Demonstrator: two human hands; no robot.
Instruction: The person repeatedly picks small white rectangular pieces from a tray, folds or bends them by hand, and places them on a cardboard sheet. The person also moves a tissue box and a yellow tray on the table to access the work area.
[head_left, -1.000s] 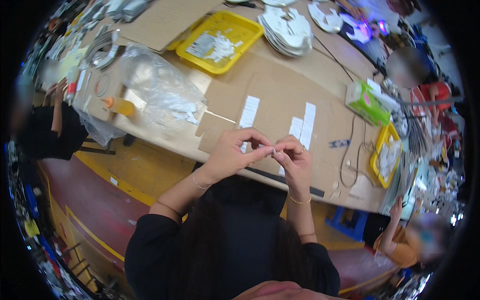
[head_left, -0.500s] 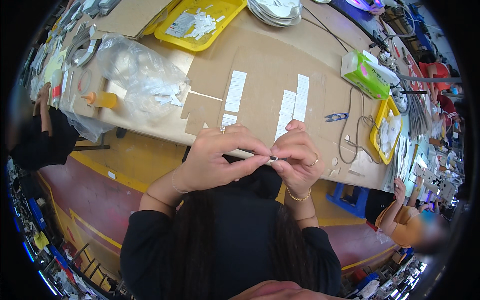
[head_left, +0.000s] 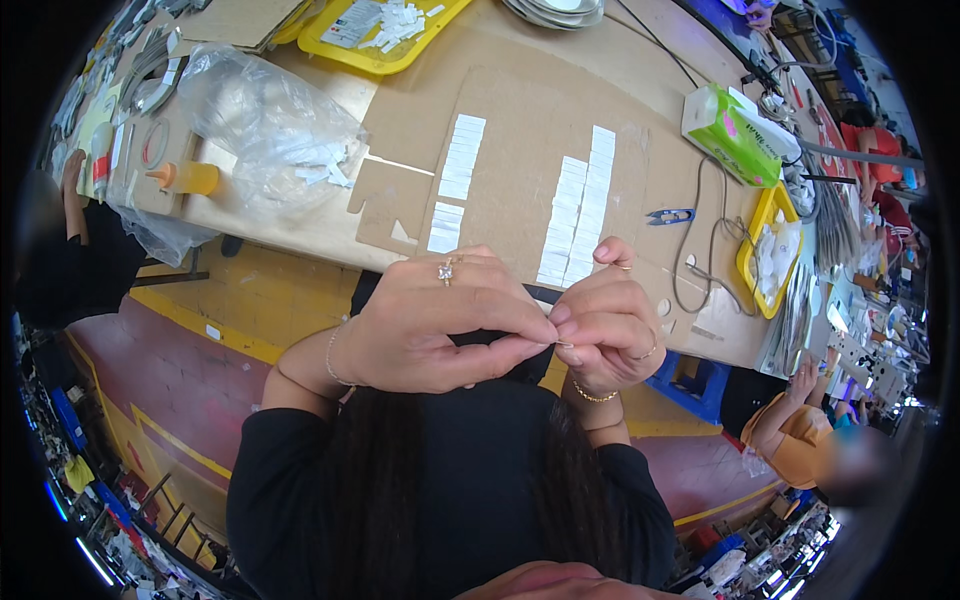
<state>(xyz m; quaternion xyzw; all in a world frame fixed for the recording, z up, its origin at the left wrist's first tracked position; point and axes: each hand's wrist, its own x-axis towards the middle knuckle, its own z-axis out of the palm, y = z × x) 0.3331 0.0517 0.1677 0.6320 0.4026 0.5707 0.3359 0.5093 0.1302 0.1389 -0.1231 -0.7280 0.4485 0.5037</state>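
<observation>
My left hand (head_left: 450, 315) and my right hand (head_left: 610, 325) meet fingertip to fingertip just in front of the table edge. Both pinch a tiny piece between thumbs and forefingers; only a thin pale sliver of it shows, so its kind is hidden. Beyond them lies a brown cardboard sheet (head_left: 520, 150) bearing rows of small white strips. One white column (head_left: 462, 157) is on the left, with a shorter group (head_left: 445, 228) below it. Two more columns (head_left: 575, 220) stand side by side on the right.
A yellow tray (head_left: 385, 62) of white pieces stands at the back left, near a clear plastic bag (head_left: 270, 130) and a yellow bottle (head_left: 190, 178). To the right are thread snips (head_left: 670, 216), a cable (head_left: 690, 280), a green tissue pack (head_left: 725, 135) and another yellow tray (head_left: 750, 270). Co-workers sit at both sides.
My joined hands have shifted slightly right and lower. The small dark-and-pale piece that showed between the fingertips is now mostly covered. The whole view has shifted a little.
</observation>
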